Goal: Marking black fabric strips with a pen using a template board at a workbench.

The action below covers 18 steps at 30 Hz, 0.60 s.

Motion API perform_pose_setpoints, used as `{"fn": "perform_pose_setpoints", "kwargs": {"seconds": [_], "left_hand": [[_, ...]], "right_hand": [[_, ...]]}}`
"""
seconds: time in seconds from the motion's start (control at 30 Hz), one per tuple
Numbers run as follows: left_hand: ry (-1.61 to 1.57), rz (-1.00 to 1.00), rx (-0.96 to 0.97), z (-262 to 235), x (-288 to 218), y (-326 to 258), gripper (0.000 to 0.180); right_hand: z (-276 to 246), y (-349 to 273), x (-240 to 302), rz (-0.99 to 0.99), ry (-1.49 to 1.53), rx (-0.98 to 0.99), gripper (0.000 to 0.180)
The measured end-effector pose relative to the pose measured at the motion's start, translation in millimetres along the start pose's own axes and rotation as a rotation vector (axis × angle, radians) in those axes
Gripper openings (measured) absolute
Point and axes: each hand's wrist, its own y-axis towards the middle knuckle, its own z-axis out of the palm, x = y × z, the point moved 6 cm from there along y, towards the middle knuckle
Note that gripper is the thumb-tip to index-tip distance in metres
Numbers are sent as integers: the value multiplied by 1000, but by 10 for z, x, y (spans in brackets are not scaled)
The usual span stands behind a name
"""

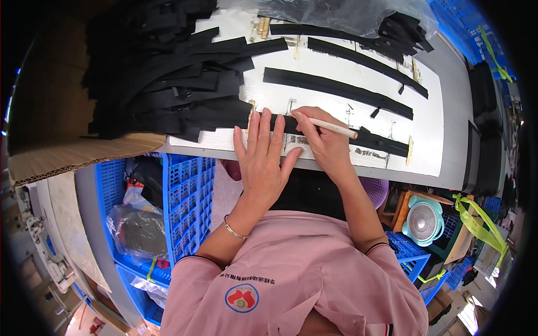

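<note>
My left hand (262,159) lies flat with its fingers spread, pressing the left part of a black zipper strip (386,144) onto a white board (428,120). My right hand (328,147) grips a whitish pencil (330,127), its tip end hidden among the fingers over the same strip. Small tan pieces sit at the strip's two ends. Farther up the board lie a black zipper strip (336,92) with a small pull tab and other strips like it. Dark smudges and drawn lines mark the board.
A large heap of black strips (168,84) spills from a cardboard box (84,151) at the left. Clear plastic (347,14) and bunched black strips (400,33) lie at the far side. Blue crates (190,207) stand below left; a turquoise fan (423,221) is at the right.
</note>
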Motion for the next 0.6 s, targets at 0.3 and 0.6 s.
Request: {"fn": "perform_pose_setpoints", "kwargs": {"seconds": [0.3, 0.6], "left_hand": [[19, -9, -6, 13, 4, 6, 68], [47, 8, -7, 31, -5, 8, 67]], "right_hand": [[0, -35, -24, 22, 116, 152, 18], [24, -69, -96, 95, 111, 252, 18]]}}
